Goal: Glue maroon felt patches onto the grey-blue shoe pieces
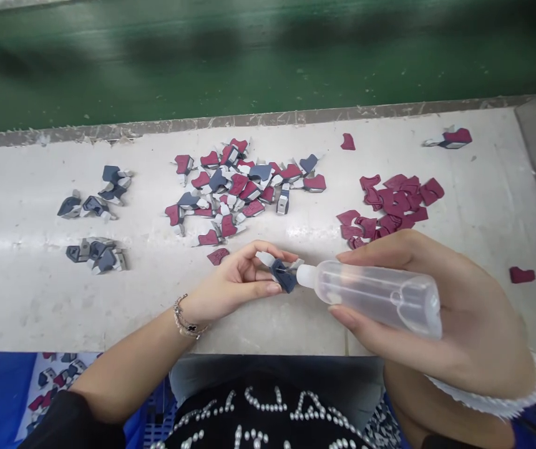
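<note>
While the left hand (237,277) is closing its thumb and fingers on a blue part (284,277) with pale ends, the right hand (471,318) is gripping a clear bottle (373,293), its fingers and thumb clamping the two sides. The bottle is lying nearly level, its white cap (306,275) facing left and sitting right at the part; a thin tip is reaching over the part's blue face, though whether it is touching is hard to tell. Both hands are working above the near half of the pale desk (155,324), the part being held just left of the bottle, around the middle. Beyond the left hand, a pile (238,184) of similar parts is spreading over the desk, most of them showing red faces and a few showing blue. One red piece (218,255) is lying just beside the left hand, on its far side. Toward the left, two groups of blue parts are resting, a far group (93,204) and a near group (103,259). On the right, loose red pieces (394,202) are forming a heap beyond the right hand, while one single part (457,138) with a red face is lying near the far right corner. A bracelet (186,319) is circling the left wrist, and a fluffy white band (497,399) is wrapping the right.
</note>
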A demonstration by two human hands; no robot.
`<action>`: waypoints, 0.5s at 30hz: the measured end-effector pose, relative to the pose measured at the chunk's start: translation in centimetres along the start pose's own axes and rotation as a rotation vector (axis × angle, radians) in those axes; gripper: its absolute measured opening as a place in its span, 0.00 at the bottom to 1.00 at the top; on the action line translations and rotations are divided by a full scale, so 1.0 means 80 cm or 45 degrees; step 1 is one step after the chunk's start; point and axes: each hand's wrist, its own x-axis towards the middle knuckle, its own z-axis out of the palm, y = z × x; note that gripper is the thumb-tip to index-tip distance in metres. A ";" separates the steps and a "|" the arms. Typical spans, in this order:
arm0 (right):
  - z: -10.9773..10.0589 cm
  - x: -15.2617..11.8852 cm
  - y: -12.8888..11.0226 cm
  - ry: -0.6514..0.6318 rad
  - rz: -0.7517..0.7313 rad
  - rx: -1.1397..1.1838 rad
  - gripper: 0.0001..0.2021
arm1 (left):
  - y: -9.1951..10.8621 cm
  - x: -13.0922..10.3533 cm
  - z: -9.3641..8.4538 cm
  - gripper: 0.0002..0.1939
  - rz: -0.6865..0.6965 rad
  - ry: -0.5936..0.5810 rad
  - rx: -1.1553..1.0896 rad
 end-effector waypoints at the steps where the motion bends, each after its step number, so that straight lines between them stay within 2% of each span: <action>1: -0.001 -0.001 0.000 -0.001 -0.004 -0.005 0.10 | 0.000 0.000 0.000 0.16 -0.004 -0.001 0.005; 6: -0.002 0.000 0.002 -0.004 -0.028 -0.013 0.11 | 0.003 -0.002 0.002 0.16 -0.041 -0.010 -0.012; 15: 0.001 0.001 0.001 -0.055 0.046 0.072 0.10 | 0.002 0.000 0.002 0.17 -0.023 -0.008 -0.015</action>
